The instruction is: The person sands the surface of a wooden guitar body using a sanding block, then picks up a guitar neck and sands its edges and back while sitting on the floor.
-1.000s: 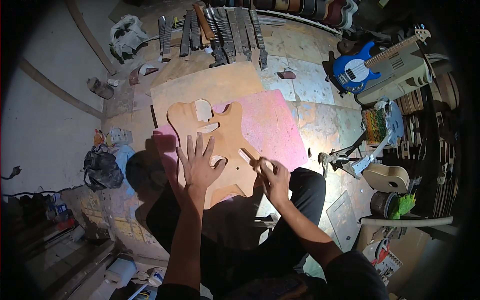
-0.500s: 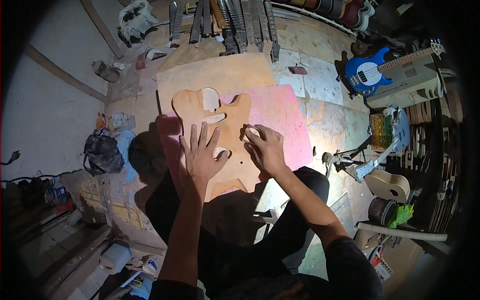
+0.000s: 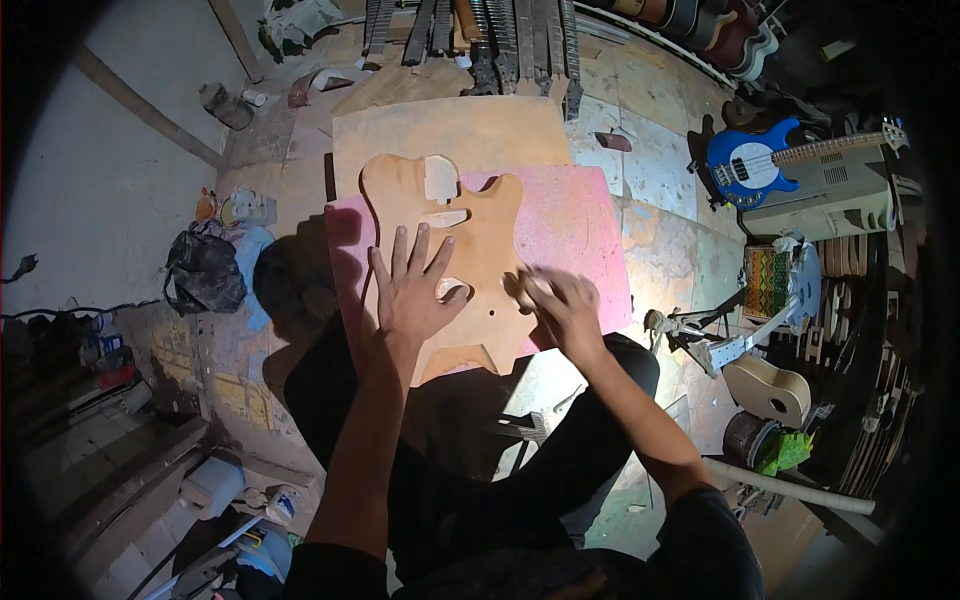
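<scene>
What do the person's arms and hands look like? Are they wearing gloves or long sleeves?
No gloves: the left hand and right hand are bare, with no rings or watch that I can make out. Both forearms are bare too. Dark short sleeves begin near the elbows at the bottom of the picture. The right hand looks blurred, so small details there cannot be told.

Guitar workshop: unfinished wooden body (image 3: 455, 250) on a pink sheet (image 3: 570, 230), necks (image 3: 480, 35) lined up on the floor, blue bass (image 3: 750, 165), more bodies (image 3: 765, 390) stacked at right.

A pink mat (image 3: 575, 225) and plywood board (image 3: 450, 130) lie on the tiled floor (image 3: 660, 160).
</scene>
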{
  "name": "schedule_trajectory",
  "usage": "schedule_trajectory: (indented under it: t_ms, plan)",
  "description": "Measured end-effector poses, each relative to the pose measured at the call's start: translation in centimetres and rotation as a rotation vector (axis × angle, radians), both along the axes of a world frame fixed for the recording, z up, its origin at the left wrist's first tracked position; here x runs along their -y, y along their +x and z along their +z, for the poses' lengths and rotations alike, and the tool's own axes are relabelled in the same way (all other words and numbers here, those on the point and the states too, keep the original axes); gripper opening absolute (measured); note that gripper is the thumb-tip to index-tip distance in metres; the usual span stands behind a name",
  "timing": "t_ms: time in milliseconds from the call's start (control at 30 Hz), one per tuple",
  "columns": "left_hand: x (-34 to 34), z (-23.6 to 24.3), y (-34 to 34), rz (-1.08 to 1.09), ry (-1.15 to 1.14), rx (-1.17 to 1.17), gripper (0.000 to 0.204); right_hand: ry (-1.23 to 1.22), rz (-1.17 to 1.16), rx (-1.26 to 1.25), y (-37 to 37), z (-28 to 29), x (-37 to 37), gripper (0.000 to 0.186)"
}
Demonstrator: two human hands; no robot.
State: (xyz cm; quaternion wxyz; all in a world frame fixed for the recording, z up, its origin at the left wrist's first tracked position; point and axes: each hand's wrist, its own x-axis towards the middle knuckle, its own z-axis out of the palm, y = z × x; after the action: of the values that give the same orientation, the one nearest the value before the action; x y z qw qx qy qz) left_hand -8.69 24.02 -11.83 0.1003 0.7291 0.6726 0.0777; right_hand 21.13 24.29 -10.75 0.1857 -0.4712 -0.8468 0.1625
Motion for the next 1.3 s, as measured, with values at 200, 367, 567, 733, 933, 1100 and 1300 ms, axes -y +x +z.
schedule_trajectory:
  t_ms: [200,367,567,733,933,1100,1300]
  plan:
    - [-0.1,0.0,0.0,0.015,0.033,-0.014,0.086,-0.032,-0.007,-0.016,-2.4,0.6,-2.7,0.051]
    - [0.2,-0.3,0.2,0.007,0.014,-0.014,0.084,-0.055,0.048,0.047,-0.2,0.6,-1.1,0.049]
    - [-0.5,-0.2,0.2,0.005,0.027,-0.025,0.084,-0.041,0.011,-0.005,-2.0,0.3,-3.2,0.048]
    - [-0.1,-0.1,0.1,-0.003,0.009,0.000,0.087,-0.054,0.050,0.016,-1.5,-0.1,-3.0,0.052]
    - [-0.3,0.0,0.4,-0.001,0.014,-0.019,0.086,-0.015,0.060,0.045,-0.8,-0.1,-2.7,0.056]
    - [-0.2,-0.6,0.3,-0.018,0.023,-0.003,0.085,-0.025,0.036,-0.033,-3.1,0.2,-4.8,0.056]
    - [-0.8,0.0,0.4,-0.003,-0.057,-0.088,0.083,0.002,0.027,0.009,0.3,-0.7,-1.9,0.055]
